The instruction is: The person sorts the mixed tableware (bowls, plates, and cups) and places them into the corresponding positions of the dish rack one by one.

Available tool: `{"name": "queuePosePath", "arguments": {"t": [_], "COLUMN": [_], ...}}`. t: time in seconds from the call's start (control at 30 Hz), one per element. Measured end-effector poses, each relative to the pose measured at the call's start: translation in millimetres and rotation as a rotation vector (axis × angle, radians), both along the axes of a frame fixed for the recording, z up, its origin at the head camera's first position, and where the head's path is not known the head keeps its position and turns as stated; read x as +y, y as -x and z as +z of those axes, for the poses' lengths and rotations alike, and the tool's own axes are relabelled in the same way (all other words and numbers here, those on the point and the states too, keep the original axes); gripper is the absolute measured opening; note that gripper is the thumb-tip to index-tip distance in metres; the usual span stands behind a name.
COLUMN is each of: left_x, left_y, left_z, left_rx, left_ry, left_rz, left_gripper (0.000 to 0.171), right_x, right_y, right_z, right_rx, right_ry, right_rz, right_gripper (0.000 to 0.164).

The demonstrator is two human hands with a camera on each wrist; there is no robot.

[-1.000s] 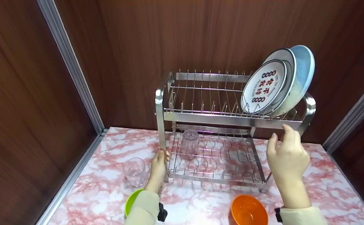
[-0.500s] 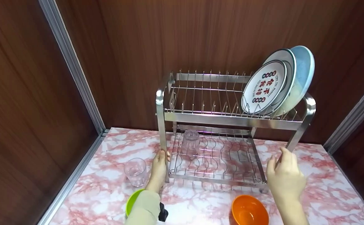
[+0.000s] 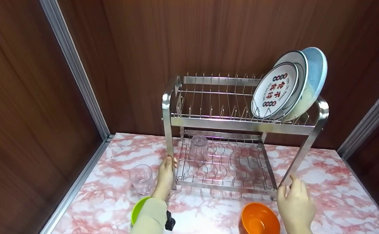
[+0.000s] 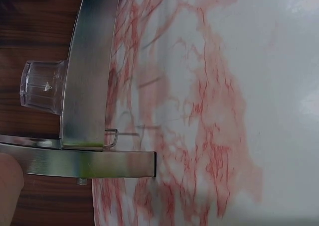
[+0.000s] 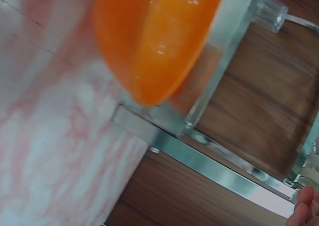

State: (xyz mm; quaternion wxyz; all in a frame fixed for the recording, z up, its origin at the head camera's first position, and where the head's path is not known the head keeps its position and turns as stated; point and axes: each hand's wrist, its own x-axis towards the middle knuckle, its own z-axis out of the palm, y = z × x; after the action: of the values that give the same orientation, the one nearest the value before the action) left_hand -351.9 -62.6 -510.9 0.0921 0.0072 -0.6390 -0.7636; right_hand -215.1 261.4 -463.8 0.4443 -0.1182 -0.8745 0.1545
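My left hand (image 3: 165,174) grips the left front leg of a two-tier metal dish rack (image 3: 241,125), thumb along the front. In the left wrist view, part of that hand (image 4: 9,188) shows beside the leg. My right hand (image 3: 296,203) is low by the foot of the right front leg, thumb and index finger apart, fingers loosely bent around nothing. The right wrist view catches only some fingertips (image 5: 305,208) at its corner. On the upper tier, a lettered white plate (image 3: 275,89), a larger white plate and a light blue plate (image 3: 319,68) lean at the right end.
A clear glass (image 3: 198,149) stands upside down on the lower tier's left. Another clear glass (image 3: 141,178) is on the marbled table (image 3: 95,195), left of the rack. An orange bowl (image 3: 260,219) sits in front; my left sleeve partly hides a green bowl (image 3: 138,209). Brown panels enclose the table.
My right hand has come down along the right front leg, from just under the upper tier to near the foot. The left hand and the rack have stayed in place.
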Motion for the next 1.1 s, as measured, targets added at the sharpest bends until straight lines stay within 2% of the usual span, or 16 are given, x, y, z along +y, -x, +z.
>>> {"name": "queuePosePath", "arguments": {"t": [0.23,0.5,0.57,0.63,0.73,0.93,0.97,1.1], "left_x": [1.3,0.8,0.5,0.1,0.4,1.4,1.6,1.3], "left_y": [1.0,1.0,0.9,-0.2,-5.2,-15.8,-16.2,-8.7], "left_z": [-2.4,-2.4,-1.6,0.5,7.8,20.1,20.2,8.0], "left_rx": [0.003,0.011,0.008,0.002,-0.007,-0.009,-0.006,0.006], "left_ry": [0.010,0.008,-0.003,-0.023,-0.019,0.004,0.013,0.058], "left_rz": [0.011,0.001,-0.001,-0.001,0.003,0.014,0.015,0.024], "left_gripper": [0.047,0.046,0.043,0.039,0.037,0.038,0.038,0.041], "right_x": [-1.6,-0.8,-0.5,-1.3,-6.0,-23.4,-26.4,-37.6], "right_y": [-8.1,-18.5,-21.0,-23.4,-26.4,-30.3,-30.9,-32.2], "right_z": [-19.0,-37.4,-41.1,-44.6,-49.0,-58.6,-59.7,-65.6], "right_rx": [-0.123,-0.432,-0.491,-0.513,-0.476,-0.278,-0.258,-0.149], "right_ry": [0.104,0.258,0.266,0.265,0.258,0.211,0.201,0.130], "right_rz": [-0.018,-0.037,-0.034,-0.019,0.012,0.074,0.080,0.125], "right_gripper": [0.030,0.032,0.034,0.035,0.035,0.028,0.027,0.025]}}
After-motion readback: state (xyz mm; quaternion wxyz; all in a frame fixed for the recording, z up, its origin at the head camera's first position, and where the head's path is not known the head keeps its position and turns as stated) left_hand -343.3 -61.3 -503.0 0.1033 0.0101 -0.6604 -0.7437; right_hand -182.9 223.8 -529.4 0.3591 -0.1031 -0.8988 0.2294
